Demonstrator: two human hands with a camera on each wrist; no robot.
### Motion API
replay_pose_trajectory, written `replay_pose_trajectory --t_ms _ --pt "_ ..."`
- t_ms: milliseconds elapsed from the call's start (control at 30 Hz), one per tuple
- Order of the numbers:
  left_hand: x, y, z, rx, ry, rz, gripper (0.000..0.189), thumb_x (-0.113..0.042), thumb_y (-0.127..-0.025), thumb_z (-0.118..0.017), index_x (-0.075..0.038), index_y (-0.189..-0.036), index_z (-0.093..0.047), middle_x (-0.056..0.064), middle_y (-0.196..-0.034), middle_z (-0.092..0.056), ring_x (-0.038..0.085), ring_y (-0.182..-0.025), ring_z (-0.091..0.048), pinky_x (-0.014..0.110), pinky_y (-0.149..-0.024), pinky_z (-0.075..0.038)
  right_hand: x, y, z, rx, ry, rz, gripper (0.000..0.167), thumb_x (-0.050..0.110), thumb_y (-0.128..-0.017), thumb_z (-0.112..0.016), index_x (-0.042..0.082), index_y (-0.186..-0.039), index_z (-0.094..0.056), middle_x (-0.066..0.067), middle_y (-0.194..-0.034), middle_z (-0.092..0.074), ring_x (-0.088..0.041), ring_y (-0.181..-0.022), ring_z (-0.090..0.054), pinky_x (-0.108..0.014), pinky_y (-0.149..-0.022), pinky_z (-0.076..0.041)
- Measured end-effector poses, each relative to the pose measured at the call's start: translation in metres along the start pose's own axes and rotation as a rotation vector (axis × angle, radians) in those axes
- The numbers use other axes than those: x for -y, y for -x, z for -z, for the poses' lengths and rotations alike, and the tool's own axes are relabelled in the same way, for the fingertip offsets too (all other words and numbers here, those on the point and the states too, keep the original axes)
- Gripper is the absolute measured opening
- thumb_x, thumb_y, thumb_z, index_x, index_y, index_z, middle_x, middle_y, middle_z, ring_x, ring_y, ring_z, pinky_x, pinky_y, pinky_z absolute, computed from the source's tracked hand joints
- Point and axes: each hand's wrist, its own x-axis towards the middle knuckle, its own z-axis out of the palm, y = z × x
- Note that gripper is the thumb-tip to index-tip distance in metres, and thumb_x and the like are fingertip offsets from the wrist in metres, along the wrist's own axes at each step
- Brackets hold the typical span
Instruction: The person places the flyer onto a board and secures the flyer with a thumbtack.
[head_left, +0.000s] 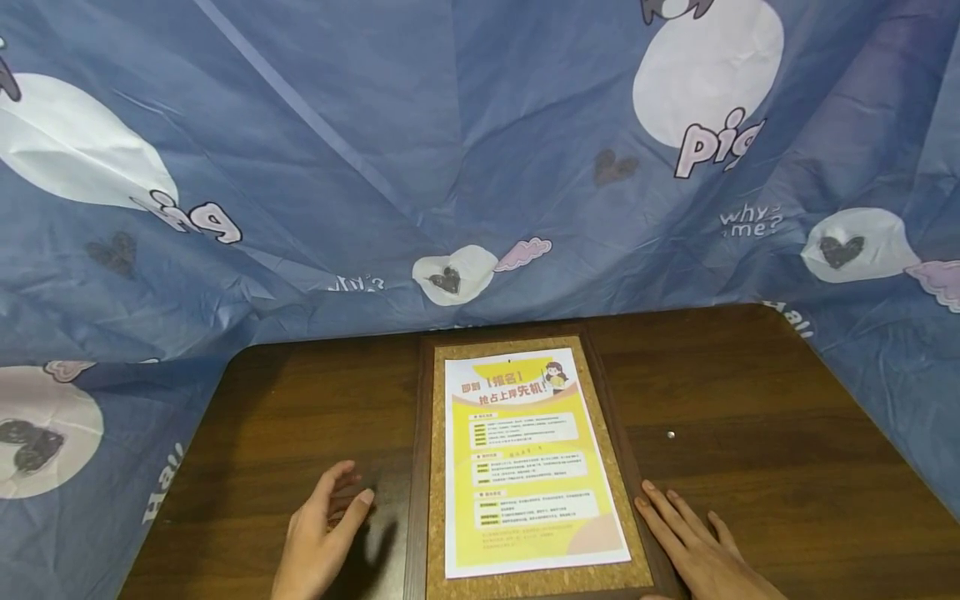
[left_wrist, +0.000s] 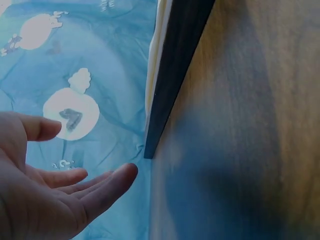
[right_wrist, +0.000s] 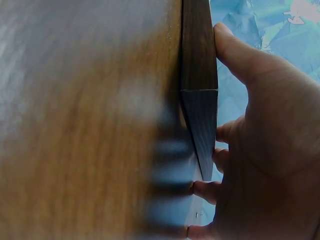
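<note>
A framed cork board point(head_left: 641, 575) lies flat, with a yellow and white printed poster point(head_left: 536, 467) on it. A small dark spot shows at the poster's top edge. To the left of the frame, my left hand point(head_left: 322, 533) hovers over the table with thumb and fingers apart, and nothing is in it. At the board's near right corner, my right hand point(head_left: 693, 542) has its fingers stretched along the right side of the frame. In the right wrist view the thumb point(right_wrist: 240, 52) touches the frame point(right_wrist: 200, 55), and the fingertips are right at its other side.
A small shiny pale object point(head_left: 671, 434) lies on the brown wooden table point(head_left: 750, 392), right of the board. Behind the table hangs a blue printed cloth point(head_left: 337, 167), which also drops down at both sides.
</note>
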Motion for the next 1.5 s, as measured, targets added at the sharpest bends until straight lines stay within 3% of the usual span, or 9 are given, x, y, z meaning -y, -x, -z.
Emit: replay_pose_trajectory --t_ms 167,400,467,600,867,1100,1233,1400,1500 --pt "0.001 0.002 -0.002 0.064 -0.063 -0.030 0.057 -0.025 -0.098 -0.064 0.002 -0.143 -0.042 0.027 -0.136 -0.051 0.039 -0.109 -0.061 0.048 -0.084 -0.054 0.000 0.000 0.001 -0.004 0.002 0.001 0.102 0.065 -0.080 -0.071 0.025 -0.159 -0.021 0.012 -0.165 -0.006 -0.044 -0.129 -0.044 -0.076 -0.081 -0.039" --pt "0.008 0.004 -0.009 0.094 -0.169 -0.234 0.067 -0.020 -0.092 -0.071 0.005 -0.144 -0.038 0.032 -0.144 -0.040 0.049 -0.118 -0.052 0.061 -0.086 -0.050 0.000 0.000 0.001 -0.008 0.019 0.001 0.102 0.065 -0.079 -0.071 0.026 -0.159 -0.021 0.012 -0.165 -0.007 -0.043 -0.129 -0.044 -0.075 -0.082 -0.039" --pt "0.009 0.004 -0.011 0.111 -0.199 -0.261 0.069 -0.022 -0.091 -0.073 0.004 -0.145 -0.038 0.032 -0.145 -0.037 0.053 -0.120 -0.049 0.065 -0.084 -0.049 0.000 0.000 0.001 -0.006 0.023 0.002 0.102 0.065 -0.080 -0.071 0.027 -0.159 -0.020 0.012 -0.165 -0.007 -0.042 -0.130 -0.043 -0.075 -0.082 -0.039" --pt "0.010 0.005 -0.012 0.174 -0.251 -0.267 0.074 -0.028 -0.089 -0.076 0.000 -0.147 -0.038 0.029 -0.150 -0.032 0.055 -0.121 -0.048 0.062 -0.078 -0.052 -0.001 0.000 0.002 -0.004 0.030 0.004 0.103 0.065 -0.079 -0.071 0.027 -0.159 -0.019 0.013 -0.165 -0.005 -0.041 -0.130 -0.044 -0.075 -0.081 -0.039" --pt "0.015 0.002 -0.015 0.336 -0.372 -0.343 0.084 -0.043 -0.086 -0.076 0.003 -0.147 -0.040 0.030 -0.154 -0.028 0.053 -0.130 -0.039 0.069 -0.089 -0.043 -0.001 0.000 0.002 -0.003 0.030 0.003 0.104 0.067 -0.078 -0.071 0.027 -0.159 -0.019 0.013 -0.165 -0.005 -0.042 -0.129 -0.044 -0.074 -0.081 -0.039" --pt "0.017 0.002 -0.017 0.435 -0.354 -0.282 0.095 -0.059 -0.082 -0.072 -0.003 -0.151 -0.038 0.028 -0.156 -0.023 0.061 -0.131 -0.031 0.079 -0.091 -0.032 -0.005 0.001 0.000 -0.020 0.031 0.035 0.113 0.072 -0.072 -0.072 0.024 -0.160 -0.018 0.005 -0.165 -0.013 -0.021 -0.144 -0.021 -0.076 -0.081 -0.039" --pt "0.020 0.003 -0.018 0.457 -0.340 -0.308 0.098 -0.060 -0.080 -0.074 -0.004 -0.151 -0.037 0.031 -0.155 -0.025 0.064 -0.130 -0.030 0.083 -0.086 -0.029 -0.007 0.001 0.000 -0.008 0.012 0.035 0.116 0.073 -0.071 -0.072 0.023 -0.160 -0.018 0.003 -0.165 -0.014 -0.018 -0.146 -0.017 -0.076 -0.080 -0.038" --pt "0.026 0.004 -0.017 0.480 -0.333 -0.364 0.101 -0.059 -0.078 -0.076 -0.003 -0.151 -0.036 0.035 -0.152 -0.027 0.065 -0.126 -0.033 0.084 -0.081 -0.031 -0.007 0.001 0.001 0.005 0.007 0.033 0.119 0.074 -0.068 -0.074 0.023 -0.160 -0.018 0.001 -0.165 -0.014 -0.025 -0.145 -0.024 -0.076 -0.080 -0.039" --pt "0.029 0.003 -0.016 0.514 -0.331 -0.366 0.102 -0.060 -0.078 -0.075 -0.003 -0.152 -0.034 0.035 -0.151 -0.028 0.065 -0.125 -0.033 0.085 -0.080 -0.030 -0.006 0.000 0.002 0.017 0.011 0.036 0.121 0.075 -0.067 -0.073 0.022 -0.160 -0.016 0.001 -0.165 -0.012 -0.040 -0.136 -0.038 -0.076 -0.079 -0.039"
